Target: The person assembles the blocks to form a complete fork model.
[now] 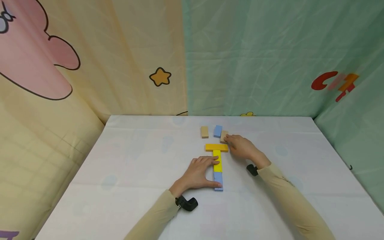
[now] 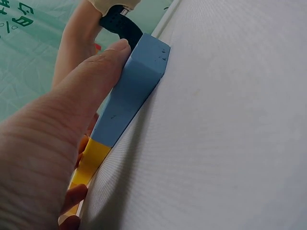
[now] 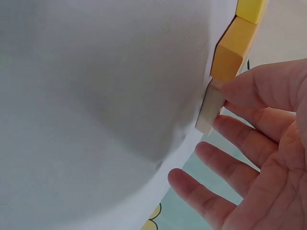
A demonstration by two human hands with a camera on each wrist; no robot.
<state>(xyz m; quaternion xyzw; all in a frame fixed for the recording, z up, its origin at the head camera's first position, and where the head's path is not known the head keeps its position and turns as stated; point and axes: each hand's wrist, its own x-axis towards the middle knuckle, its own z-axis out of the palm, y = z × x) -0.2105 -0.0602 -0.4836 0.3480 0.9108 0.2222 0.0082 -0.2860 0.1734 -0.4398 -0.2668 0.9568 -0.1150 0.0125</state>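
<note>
My left hand [image 1: 195, 174] lies spread beside a column of blocks, fingertips on the bright yellow block [image 1: 217, 168] and thumb against the blue block [image 2: 132, 79] at the near end. Across the column's far end lies an orange-yellow block [image 1: 215, 147], forming a T shape. Thumb and forefinger of my right hand [image 1: 242, 146] pinch a plain wooden block [image 3: 210, 108], while the other fingers are extended. That wooden block is close to the right end of the orange-yellow block, on its far side.
Behind the T, another wooden block [image 1: 204, 132] and a second blue block [image 1: 217, 131] lie on the white-covered table [image 1: 135, 160]. The blue one is right beside the pinched block. Patterned curtains [image 1: 255, 66] hang behind the table.
</note>
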